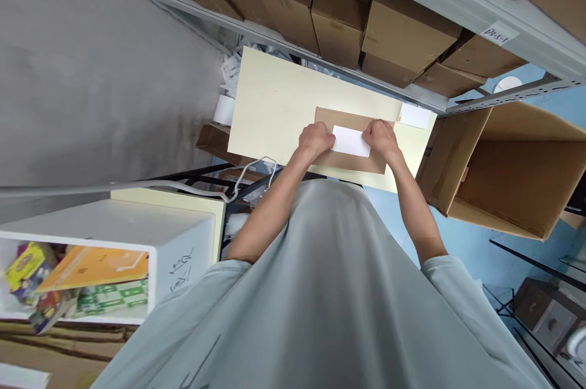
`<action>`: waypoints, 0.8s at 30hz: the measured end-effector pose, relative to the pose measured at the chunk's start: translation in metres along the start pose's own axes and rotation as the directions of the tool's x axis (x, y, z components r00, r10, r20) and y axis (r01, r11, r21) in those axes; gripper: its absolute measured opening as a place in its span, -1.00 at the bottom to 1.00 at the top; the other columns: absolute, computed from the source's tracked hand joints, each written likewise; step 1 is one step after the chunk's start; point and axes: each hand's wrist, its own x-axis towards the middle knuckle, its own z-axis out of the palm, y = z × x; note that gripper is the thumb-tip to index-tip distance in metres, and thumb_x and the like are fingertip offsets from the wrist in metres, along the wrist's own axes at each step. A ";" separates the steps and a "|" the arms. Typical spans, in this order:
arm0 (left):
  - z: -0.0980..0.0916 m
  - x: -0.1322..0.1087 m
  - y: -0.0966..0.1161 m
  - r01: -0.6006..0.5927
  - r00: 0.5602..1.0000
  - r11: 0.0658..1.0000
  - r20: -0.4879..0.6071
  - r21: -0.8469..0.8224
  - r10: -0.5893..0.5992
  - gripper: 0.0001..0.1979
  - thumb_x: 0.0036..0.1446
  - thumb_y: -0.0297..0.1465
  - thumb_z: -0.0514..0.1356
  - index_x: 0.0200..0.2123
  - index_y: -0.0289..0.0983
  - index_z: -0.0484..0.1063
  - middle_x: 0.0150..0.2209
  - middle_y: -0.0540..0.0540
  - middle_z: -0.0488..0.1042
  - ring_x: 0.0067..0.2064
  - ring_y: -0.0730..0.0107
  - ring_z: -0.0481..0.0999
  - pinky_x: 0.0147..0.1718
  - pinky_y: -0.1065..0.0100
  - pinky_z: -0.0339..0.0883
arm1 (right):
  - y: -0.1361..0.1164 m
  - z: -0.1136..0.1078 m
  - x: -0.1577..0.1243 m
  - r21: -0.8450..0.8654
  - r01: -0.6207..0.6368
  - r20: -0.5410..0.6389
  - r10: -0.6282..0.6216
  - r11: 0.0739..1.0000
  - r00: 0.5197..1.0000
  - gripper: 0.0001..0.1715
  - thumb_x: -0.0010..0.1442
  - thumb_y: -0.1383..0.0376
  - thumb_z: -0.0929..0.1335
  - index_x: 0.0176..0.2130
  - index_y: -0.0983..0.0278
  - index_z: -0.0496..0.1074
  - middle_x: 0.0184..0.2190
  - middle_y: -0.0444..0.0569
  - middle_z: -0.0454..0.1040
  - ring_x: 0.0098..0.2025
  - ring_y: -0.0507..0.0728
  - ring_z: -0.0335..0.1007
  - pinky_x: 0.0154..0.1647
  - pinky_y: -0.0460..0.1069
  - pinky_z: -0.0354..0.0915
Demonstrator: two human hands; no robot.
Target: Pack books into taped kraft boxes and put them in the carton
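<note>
A flat brown cardboard piece [350,162], perhaps a mailer or a box, lies on the pale cream tabletop [274,102]. Over its middle is a blank white label [350,141]. At the label's left end, my left hand [315,138] has its fingers curled in with the thumb at the edge. My right hand [381,136] grips the right end in the same way, knuckles up. Both hands are closed at the label, just above or on the cardboard; whether the label is stuck down cannot be made out.
Another white label or card [414,115] lies at the table's right end. An open cardboard box [517,169] stands to the right. Shelves with several brown boxes [339,22] overhang the far side. A white bin [183,248] with packets sits at left, near a white cable [183,189].
</note>
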 end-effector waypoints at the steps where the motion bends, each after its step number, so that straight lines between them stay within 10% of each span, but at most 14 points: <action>1: 0.000 -0.002 0.004 0.027 1.000 0.998 -0.003 0.064 -0.027 -0.88 0.11 -0.30 0.40 -0.30 -0.20 0.61 -0.32 -0.22 0.62 0.01 -0.07 0.61 -0.06 0.18 0.39 | 0.000 0.001 0.000 -0.011 -0.005 -0.002 0.005 1.000 1.000 -0.79 0.30 0.43 0.32 -0.26 0.29 0.58 -0.09 0.26 0.65 0.08 0.41 0.53 0.17 0.21 0.45; 10: -0.004 -0.026 0.012 -0.006 0.999 0.959 -0.039 0.282 0.018 -0.71 0.39 -0.21 0.22 -0.14 -0.29 0.65 -0.10 -0.35 0.68 0.05 -0.14 0.63 0.06 0.06 0.46 | 0.017 0.016 -0.014 0.006 -0.042 -0.198 0.042 0.999 0.979 -0.67 0.47 0.19 0.31 -0.04 0.38 0.54 0.02 0.34 0.57 0.16 0.43 0.45 0.25 0.33 0.40; 14: 0.003 -0.045 0.003 -0.236 0.938 0.924 -0.178 0.301 0.297 -0.58 0.49 -0.21 0.10 0.14 -0.37 0.55 0.16 -0.45 0.59 0.27 -0.19 0.51 0.23 -0.03 0.41 | 0.009 0.035 -0.046 -0.033 0.055 -0.346 -0.063 0.998 0.936 -0.53 0.59 0.16 0.19 0.17 0.39 0.49 0.20 0.38 0.47 0.28 0.42 0.36 0.34 0.35 0.31; 18: 0.019 -0.052 -0.006 -0.514 0.799 0.786 -0.142 0.343 0.584 -0.39 0.53 -0.17 0.02 0.49 -0.33 0.29 0.57 -0.37 0.16 0.62 -0.20 0.01 0.52 -0.20 0.03 | -0.008 0.069 -0.069 -0.130 0.191 -0.360 -0.226 0.973 0.905 -0.32 0.63 0.05 0.13 0.49 0.34 0.28 0.55 0.35 0.14 0.60 0.44 -0.02 0.52 0.38 0.11; 24: 0.036 -0.033 -0.027 -0.559 0.790 0.751 -0.051 0.352 0.611 -0.31 0.53 -0.06 0.00 0.60 -0.13 0.13 0.68 -0.18 -0.23 0.68 -0.12 -0.40 0.58 -0.35 -0.43 | -0.002 0.101 -0.069 -0.171 0.078 -0.326 -0.131 0.982 0.936 -0.24 0.64 -0.01 0.07 0.63 0.19 0.04 0.69 0.18 -0.27 0.71 0.42 -0.40 0.62 0.45 -0.18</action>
